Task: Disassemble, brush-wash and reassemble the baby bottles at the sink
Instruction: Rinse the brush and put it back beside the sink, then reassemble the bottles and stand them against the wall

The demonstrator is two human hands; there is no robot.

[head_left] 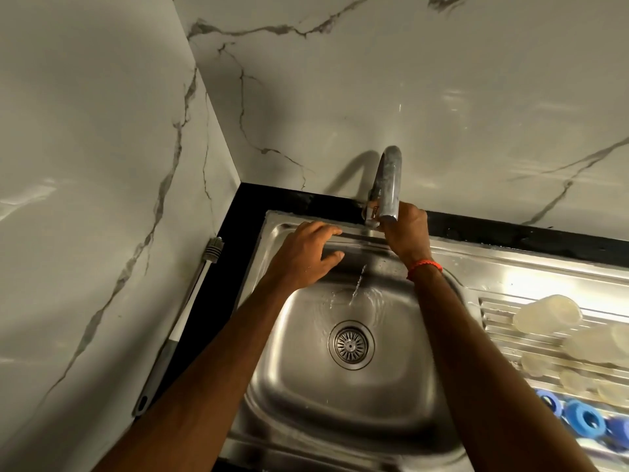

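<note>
Sink basin lies open; faucet overhangs it.

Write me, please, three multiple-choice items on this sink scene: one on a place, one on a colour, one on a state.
1. Where is the brush?
A. in the sink
B. against the left wall
C. on the drainboard

2. What colour are the rings?
A. red
B. green
C. blue

3. The tap is:
A. running
B. dry
C. detached

Answers:
1. B: it leans on the wall left of the sink.
2. C: they are plainly blue.
3. A: water streams into the sink.
</note>
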